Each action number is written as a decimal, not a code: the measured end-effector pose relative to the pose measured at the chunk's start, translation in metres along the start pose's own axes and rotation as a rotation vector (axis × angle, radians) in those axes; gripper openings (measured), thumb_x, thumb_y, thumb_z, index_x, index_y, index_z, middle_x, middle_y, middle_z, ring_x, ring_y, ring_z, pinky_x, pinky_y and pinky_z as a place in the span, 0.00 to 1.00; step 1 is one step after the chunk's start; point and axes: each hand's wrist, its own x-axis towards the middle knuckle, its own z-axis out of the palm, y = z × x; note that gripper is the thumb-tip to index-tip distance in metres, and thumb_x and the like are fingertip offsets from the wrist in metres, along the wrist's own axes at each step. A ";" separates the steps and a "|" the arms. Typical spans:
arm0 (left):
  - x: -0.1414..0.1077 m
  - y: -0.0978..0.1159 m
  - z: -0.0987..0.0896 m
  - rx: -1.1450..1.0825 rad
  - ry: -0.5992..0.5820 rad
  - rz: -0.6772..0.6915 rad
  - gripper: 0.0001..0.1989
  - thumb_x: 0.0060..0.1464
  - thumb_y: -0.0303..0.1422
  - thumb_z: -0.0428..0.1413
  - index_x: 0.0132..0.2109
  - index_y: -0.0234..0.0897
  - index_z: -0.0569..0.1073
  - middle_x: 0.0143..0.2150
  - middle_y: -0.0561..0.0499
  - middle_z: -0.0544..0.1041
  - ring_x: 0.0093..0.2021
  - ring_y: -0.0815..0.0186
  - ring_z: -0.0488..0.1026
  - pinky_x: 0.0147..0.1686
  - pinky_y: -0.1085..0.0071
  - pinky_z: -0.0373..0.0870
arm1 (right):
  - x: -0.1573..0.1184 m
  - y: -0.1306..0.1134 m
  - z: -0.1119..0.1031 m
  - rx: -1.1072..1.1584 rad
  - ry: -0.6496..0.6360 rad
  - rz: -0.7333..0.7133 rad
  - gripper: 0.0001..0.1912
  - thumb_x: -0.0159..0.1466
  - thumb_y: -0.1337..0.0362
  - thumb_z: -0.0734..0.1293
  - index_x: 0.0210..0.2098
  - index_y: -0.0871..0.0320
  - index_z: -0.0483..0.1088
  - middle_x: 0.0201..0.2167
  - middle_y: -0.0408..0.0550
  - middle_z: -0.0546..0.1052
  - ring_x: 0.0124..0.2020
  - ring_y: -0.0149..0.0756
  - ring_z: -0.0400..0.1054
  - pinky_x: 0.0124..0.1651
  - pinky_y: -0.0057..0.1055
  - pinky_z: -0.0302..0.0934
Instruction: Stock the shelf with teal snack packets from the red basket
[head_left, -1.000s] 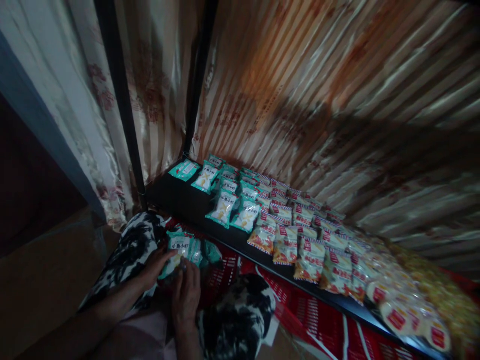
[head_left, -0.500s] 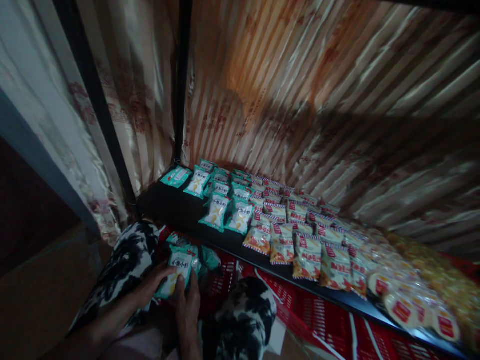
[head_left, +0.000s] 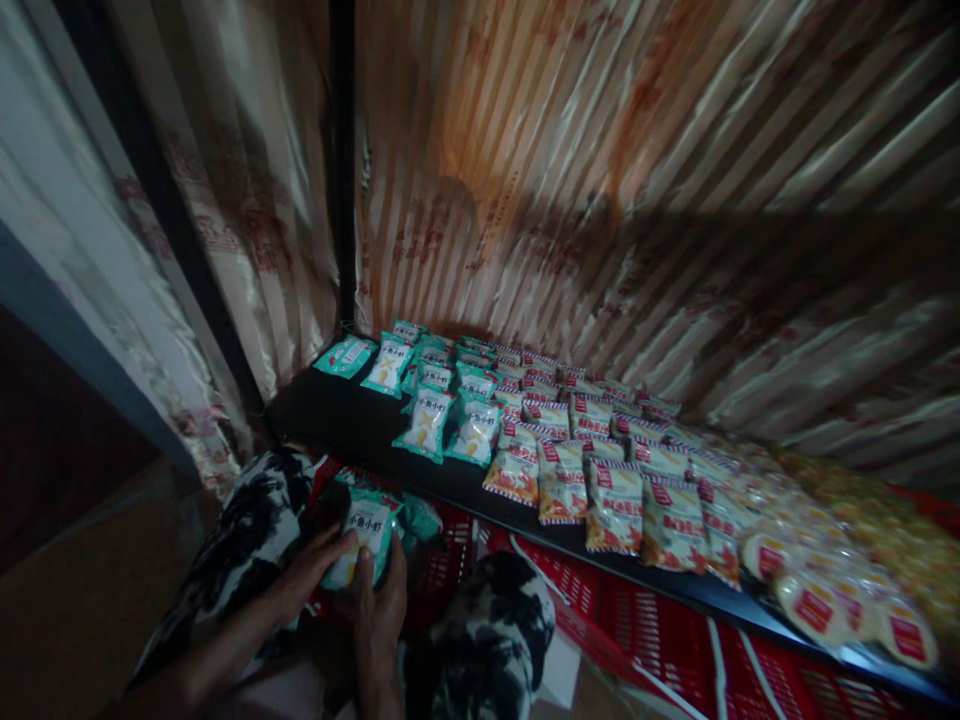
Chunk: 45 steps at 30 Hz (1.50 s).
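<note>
Between my two hands is a teal-and-white snack bag, its printed front turned up. My left hand grips its left side, and my right hand closes on its lower right side with the thumb over the front. Below and behind it, more teal bags lie in a red basket between my knees. On the black shelf ahead, matching teal bags lean in rows, and one lies flat at the far left corner.
Right of the teal bags stand rows of striped-edge snack bags, then round white packets and yellow packets. Black posts and a pleated curtain border the shelf. Red baskets sit below its front edge.
The held bag has risen slightly and shifted a little right, with both hands still on it. My view has turned slightly. The bags on the shelf stay in place.
</note>
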 end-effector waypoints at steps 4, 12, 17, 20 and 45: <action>0.002 0.001 0.001 0.016 0.054 -0.017 0.35 0.36 0.48 0.64 0.51 0.35 0.72 0.53 0.43 0.74 0.54 0.53 0.70 0.53 0.61 0.67 | 0.000 -0.002 -0.001 0.053 -0.036 0.030 0.33 0.60 0.47 0.60 0.53 0.68 0.65 0.52 0.63 0.71 0.53 0.47 0.66 0.53 0.40 0.62; 0.010 -0.005 -0.002 0.073 0.135 0.021 0.35 0.42 0.48 0.61 0.55 0.34 0.67 0.55 0.42 0.72 0.54 0.56 0.70 0.53 0.65 0.67 | 0.000 -0.001 -0.004 0.143 -0.056 -0.001 0.29 0.62 0.50 0.60 0.55 0.64 0.65 0.51 0.60 0.72 0.50 0.43 0.69 0.47 0.34 0.66; 0.016 -0.010 0.000 0.140 0.158 0.015 0.37 0.42 0.49 0.60 0.56 0.31 0.66 0.52 0.41 0.74 0.49 0.57 0.74 0.46 0.69 0.72 | 0.002 -0.002 -0.004 0.137 -0.053 -0.034 0.28 0.62 0.50 0.60 0.54 0.64 0.67 0.48 0.59 0.75 0.46 0.42 0.72 0.43 0.31 0.68; 0.017 -0.009 0.000 0.158 0.158 0.017 0.35 0.43 0.49 0.60 0.55 0.34 0.67 0.51 0.43 0.76 0.47 0.57 0.75 0.45 0.69 0.72 | 0.002 -0.004 -0.005 0.130 -0.057 -0.045 0.29 0.62 0.49 0.60 0.54 0.63 0.67 0.47 0.58 0.75 0.45 0.42 0.72 0.42 0.31 0.68; 0.003 0.049 -0.006 0.183 0.223 0.187 0.30 0.40 0.49 0.59 0.49 0.38 0.72 0.50 0.45 0.76 0.54 0.52 0.70 0.51 0.63 0.67 | 0.024 -0.044 0.002 -0.024 -0.126 -0.189 0.24 0.63 0.54 0.61 0.53 0.61 0.67 0.51 0.58 0.73 0.51 0.44 0.69 0.48 0.35 0.67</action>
